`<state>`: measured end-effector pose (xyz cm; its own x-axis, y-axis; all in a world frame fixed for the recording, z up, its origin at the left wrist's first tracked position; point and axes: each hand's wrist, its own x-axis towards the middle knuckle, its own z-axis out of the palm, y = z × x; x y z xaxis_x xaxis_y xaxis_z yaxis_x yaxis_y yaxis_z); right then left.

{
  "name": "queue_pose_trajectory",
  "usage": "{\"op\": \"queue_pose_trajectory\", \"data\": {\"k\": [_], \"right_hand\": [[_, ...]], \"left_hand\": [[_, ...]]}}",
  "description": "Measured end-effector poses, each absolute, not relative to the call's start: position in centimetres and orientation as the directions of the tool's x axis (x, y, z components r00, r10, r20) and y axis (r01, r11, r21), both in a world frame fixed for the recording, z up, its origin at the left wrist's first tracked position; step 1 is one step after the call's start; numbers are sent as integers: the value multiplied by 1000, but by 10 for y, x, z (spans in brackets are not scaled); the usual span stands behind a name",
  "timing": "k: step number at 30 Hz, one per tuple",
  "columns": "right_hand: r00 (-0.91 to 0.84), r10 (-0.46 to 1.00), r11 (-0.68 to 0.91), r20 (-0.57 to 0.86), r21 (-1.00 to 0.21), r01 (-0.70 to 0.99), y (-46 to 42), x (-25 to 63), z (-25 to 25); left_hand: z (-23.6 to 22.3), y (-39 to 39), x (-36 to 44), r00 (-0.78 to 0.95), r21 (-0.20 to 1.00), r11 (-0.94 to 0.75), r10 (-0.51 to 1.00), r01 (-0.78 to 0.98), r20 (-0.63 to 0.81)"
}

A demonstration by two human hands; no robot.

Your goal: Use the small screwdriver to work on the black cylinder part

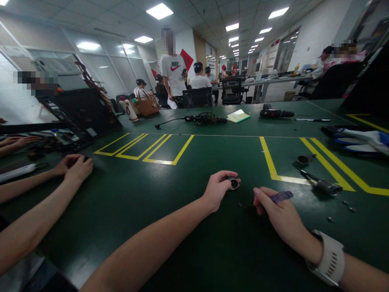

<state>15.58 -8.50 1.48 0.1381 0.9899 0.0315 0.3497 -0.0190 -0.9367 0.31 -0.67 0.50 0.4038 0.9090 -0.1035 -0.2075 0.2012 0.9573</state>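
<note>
My left hand (217, 187) is closed round a small hollow metal cylinder (234, 184), its open end facing me, just above the green table. In my right hand (273, 207) is a screwdriver with a clear purple handle (282, 196), gripped like a pen. Its thin shaft slants down to the left, with the tip close to a tiny dark nut-like piece (240, 205); whether they touch I cannot tell. Right of my hands lie a dark round metal cup (304, 159), a metal part with a thin shaft (328, 187) and several small metal bits (330, 219).
Yellow tape (159, 162) marks boxes on the green table (182, 243). At left, a co-worker's hands (77, 166) hold something dark. Farther back lie a cable bundle (203, 118), a notepad (239, 116), a power screwdriver (276, 113) and blue-white gloves (361, 140).
</note>
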Motion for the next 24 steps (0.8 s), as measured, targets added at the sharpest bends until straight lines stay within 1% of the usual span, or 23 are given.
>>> {"op": "queue_pose_trajectory", "data": {"k": [2, 4, 6, 8, 10, 15, 19, 24], "right_hand": [[133, 991, -16, 27, -949, 314, -85, 156, 13], [123, 992, 5, 36, -970, 243, -85, 157, 10], [112, 991, 59, 77, -985, 160, -84, 159, 7], [93, 987, 116, 129, -985, 130, -85, 161, 8], [65, 987, 134, 147, -977, 167, -86, 161, 10], [-22, 993, 114, 112, -951, 287, -87, 156, 19], [-93, 982, 188, 166, -925, 330, -87, 152, 20], [-129, 963, 268, 235, -876, 402, -88, 151, 17]], "left_hand": [[4, -6, 3, 396, 953, 202, 913, -223, -101], [3, -6, 4, 387, 950, 207, 916, -235, -104], [3, -6, 4, 390, 947, 208, 916, -246, -100], [3, -6, 4, 400, 946, 203, 912, -252, -90], [3, -6, 3, 406, 950, 194, 910, -245, -81], [3, -5, 2, 431, 961, 167, 900, -221, -57], [3, -5, 1, 448, 962, 162, 893, -220, -49], [3, -6, 2, 445, 960, 161, 894, -229, -44]]}}
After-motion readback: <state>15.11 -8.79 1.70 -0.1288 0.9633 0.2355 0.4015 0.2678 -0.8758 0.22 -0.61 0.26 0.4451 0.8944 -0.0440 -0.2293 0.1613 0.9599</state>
